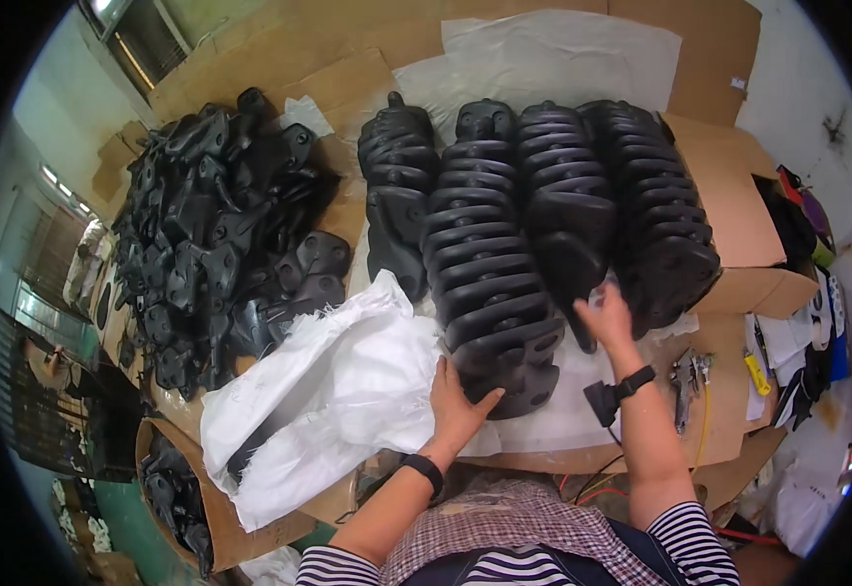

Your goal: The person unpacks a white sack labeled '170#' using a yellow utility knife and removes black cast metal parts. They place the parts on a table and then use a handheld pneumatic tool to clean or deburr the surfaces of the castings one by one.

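Dark moulded plastic pieces stand nested in several long rows on the table. My left hand (458,402) lies with fingers apart at the near end of the middle row (485,264), between it and a white woven sack (348,381). The sack lies crumpled and partly open, with something dark showing inside. My right hand (610,320) reaches to the near end of another row (568,210), beside a piece's narrow tip. A small pale patch shows at its fingertips, too blurred to name, and I cannot make out whether the fingers grip anything.
A big loose heap of black pieces (221,234) covers the table's left side. Below it stands a cardboard box (250,542) holding more pieces. To the right are a carton (729,215), metal hand tools (682,391), a yellow-handled cutter (757,373) and a yellow hose (705,420).
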`<state>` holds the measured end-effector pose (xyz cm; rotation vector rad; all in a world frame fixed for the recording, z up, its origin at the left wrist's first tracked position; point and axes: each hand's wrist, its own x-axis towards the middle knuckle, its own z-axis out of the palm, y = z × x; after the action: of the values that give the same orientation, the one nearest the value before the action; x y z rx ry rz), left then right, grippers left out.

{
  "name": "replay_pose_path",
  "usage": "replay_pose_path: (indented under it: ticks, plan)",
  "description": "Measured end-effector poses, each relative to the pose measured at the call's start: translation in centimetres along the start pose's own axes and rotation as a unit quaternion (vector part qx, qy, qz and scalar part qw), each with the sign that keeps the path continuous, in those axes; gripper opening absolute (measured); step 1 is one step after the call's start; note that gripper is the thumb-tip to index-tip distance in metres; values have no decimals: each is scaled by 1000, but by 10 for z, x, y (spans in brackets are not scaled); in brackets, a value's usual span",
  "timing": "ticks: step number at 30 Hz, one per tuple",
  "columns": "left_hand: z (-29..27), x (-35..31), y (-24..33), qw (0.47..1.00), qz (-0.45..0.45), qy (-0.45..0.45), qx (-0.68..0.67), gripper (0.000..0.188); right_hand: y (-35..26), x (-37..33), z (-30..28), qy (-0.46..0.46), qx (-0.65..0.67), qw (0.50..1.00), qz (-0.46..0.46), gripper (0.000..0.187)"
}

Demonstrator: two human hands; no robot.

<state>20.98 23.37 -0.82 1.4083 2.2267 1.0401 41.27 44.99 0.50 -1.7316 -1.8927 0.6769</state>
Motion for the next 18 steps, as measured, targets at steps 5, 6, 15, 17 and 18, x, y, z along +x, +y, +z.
replay_pose_path:
  ticks: [5,6,15,17,18]
  plan:
    - [3,6,-1,1000,15,-16,-9,90,65,-5,15,-62,42,993,-86,43]
    - [3,3,-3,1000,4,-21,-9,89,49,-5,-11,-71,34,991,-106,41]
    - [8,1,-4,998,10,-13,-54,85,-130,51,-137,-204,-491,792,-302,20]
    - [0,2,9,998,7,-24,-61,85,-119,73,-104,-183,-484,784,-342,17]
    - [-4,3,12,998,1,-23,-64,85,-125,79,-91,-180,-468,782,-369,17]
